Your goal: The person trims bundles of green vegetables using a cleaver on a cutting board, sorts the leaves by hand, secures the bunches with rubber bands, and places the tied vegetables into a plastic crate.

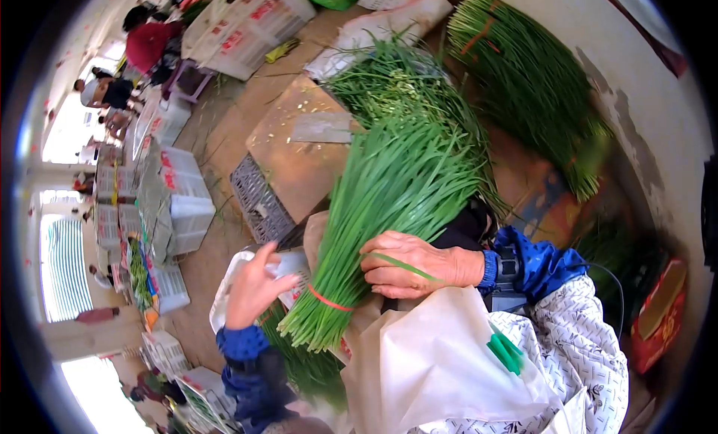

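Note:
A big bunch of green chives (pixel 407 183) lies across my lap, with a red rubber band (pixel 329 299) around its pale stem end. My right hand (pixel 419 266) is closed over the side of the bunch, and one loose leaf crosses its fingers. To the left of the stems my left hand (pixel 254 284) is raised with its fingers apart, slightly blurred and holding nothing. A pile of loose chives (pixel 400 79) lies beyond the bunch. More chives (pixel 299 363) show below the stem ends, under my left arm.
In front stands a brown board (pixel 288 154) with a flat metal blade (pixel 320 127) on it, beside a grey plastic crate (pixel 258 202). A large tied bundle of chives (pixel 523 82) leans near the wall at right. White crates (pixel 191 202) and other people (pixel 149 45) are on the left.

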A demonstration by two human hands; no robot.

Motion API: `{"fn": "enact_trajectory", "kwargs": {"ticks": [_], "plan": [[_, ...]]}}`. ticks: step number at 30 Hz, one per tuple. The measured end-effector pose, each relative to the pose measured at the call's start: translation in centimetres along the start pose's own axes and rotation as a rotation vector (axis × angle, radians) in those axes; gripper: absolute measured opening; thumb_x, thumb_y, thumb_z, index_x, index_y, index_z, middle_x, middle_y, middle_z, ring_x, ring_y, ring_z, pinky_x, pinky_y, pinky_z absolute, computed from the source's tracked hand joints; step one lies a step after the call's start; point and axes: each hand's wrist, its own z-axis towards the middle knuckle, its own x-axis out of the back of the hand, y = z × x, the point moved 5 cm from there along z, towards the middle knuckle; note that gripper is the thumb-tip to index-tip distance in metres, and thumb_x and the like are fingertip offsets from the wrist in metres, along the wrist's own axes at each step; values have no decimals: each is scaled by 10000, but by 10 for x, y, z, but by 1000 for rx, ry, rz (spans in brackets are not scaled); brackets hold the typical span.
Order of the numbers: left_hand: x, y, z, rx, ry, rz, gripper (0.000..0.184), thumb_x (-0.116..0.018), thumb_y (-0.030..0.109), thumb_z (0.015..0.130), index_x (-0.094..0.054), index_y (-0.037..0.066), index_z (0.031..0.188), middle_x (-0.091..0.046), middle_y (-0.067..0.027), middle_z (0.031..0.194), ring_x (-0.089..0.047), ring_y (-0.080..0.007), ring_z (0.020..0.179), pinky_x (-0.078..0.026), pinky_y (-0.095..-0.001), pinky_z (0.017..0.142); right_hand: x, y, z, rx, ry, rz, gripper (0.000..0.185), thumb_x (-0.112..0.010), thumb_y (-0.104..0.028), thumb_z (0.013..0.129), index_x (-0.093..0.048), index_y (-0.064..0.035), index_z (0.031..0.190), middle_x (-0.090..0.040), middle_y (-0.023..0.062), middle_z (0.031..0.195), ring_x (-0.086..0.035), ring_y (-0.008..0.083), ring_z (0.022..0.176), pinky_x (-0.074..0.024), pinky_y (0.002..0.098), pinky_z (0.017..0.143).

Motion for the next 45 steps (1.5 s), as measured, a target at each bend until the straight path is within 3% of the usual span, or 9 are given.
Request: {"fn": "enact_trajectory", "kwargs": {"ticks": [4, 6, 12, 17, 26, 31, 35, 39, 45], "plan": [[-74, 54, 81, -405, -69, -144, 1068, -869, 350, 666, -289, -28, 1480, -593, -253, 1288, -587, -356, 1196, -471, -398, 991, -1, -1, -5, -5, 5, 105, 214, -657, -217, 893, -555, -68, 777, -509, 92, 750, -541, 287, 673, -456, 410, 564], [-97, 92, 88, -335, 17, 81, 1060, -875, 324, 656, -300, -2, 1484, -591, -248, 1295, -602, -341, 1182, -478, -378, 990, 3, -8, -5, -3, -16, 130, 223, -651, -225, 903, -551, -68, 779, -511, 89, 739, -544, 286, 660, -454, 409, 550], [-83, 59, 95, -153, 32, -659, 962, -834, 115, 703, -295, -6, 1491, -615, -145, 1284, -633, -225, 1089, -516, -358, 931, 18, 7, 20, -18, 175, -334, 335, -690, -300, 818, -580, -36, 993, -522, 118, 952, -514, 275, 929, -425, 431, 789], [-48, 28, 67, -89, 232, -850, 834, -703, -14, 700, -355, -40, 1458, -566, -124, 1301, -579, -227, 1141, -446, -348, 1012, -1, 36, -17, -393, -382, -282, 564, -731, -341, 750, -539, -14, 1168, -522, 169, 1208, -520, 303, 1086, -414, 411, 877], [-59, 15, 60, -93, 333, -971, 849, -694, -34, 731, -302, -43, 1485, -504, -145, 1389, -531, -228, 1223, -412, -353, 1055, 2, 43, -24, -371, -202, -139, 511, -730, -336, 758, -565, -48, 1146, -535, 134, 1174, -526, 291, 956, -477, 422, 781], [-62, 29, 64, -101, 222, -1063, 839, -686, -34, 717, -318, -40, 1471, -513, -144, 1377, -541, -238, 1216, -417, -361, 1057, 17, 50, 18, -333, -266, -269, 600, -694, -358, 818, -505, -17, 1274, -435, 196, 1380, -493, 397, 1166, -542, 412, 786], [-63, 22, 67, -114, 241, -1074, 785, -673, -20, 714, -366, -30, 1437, -559, -136, 1318, -580, -230, 1158, -452, -357, 1020, 18, 54, 9, -347, -129, -196, 497, -683, -324, 832, -538, -9, 1189, -456, 216, 1343, -492, 408, 1175, -548, 439, 857], [-65, 23, 66, -111, 225, -1064, 866, -686, -32, 709, -286, -58, 1476, -483, -166, 1404, -513, -252, 1247, -383, -364, 1085, 47, 74, 28, -311, 187, -288, 225, -688, -25, 753, -561, -38, 938, -587, 124, 965, -611, 327, 870, -542, 382, 680], [-65, 27, 65, -115, 244, -1007, 895, -696, -16, 726, -240, -65, 1495, -461, -172, 1423, -501, -247, 1258, -375, -362, 1089, 61, 124, 30, -569, 236, -217, 183, -634, 6, 808, -611, 14, 989, -635, 172, 894, -639, 368, 806, -524, 395, 692]]}}
